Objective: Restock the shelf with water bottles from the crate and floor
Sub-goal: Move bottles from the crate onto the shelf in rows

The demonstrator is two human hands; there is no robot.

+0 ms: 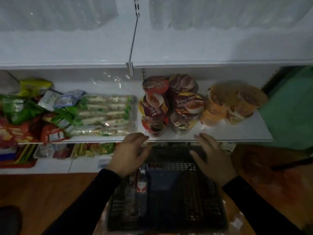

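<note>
right now both hands hang over the black mesh crate (166, 199) on the wooden floor (50, 197), in front of the shelving. the left hand (131, 154) and the right hand (212, 158) each have their fingers spread loosely and nearly straight, holding nothing, fingertips close to the front edge of the cup noodle shelf (245, 131). inside the crate lies what looks like a water bottle (141, 185) with a red and white label, on its side toward the left; the blur makes the rest of the load hard to read, and a dark blue shape sits beside it. wrapped clear packs (55, 12) that may be water fill the top shelf, though the glare hides detail. the sensible step is to reach down and take the bottle: bring the left hand straight down over its middle, wrap round the body rather than the cap, and lift clear of the mesh wall so it does not snag. the red noodle cups (155, 106) stand near the shelf lip, so keep sleeves low when rising.
</note>
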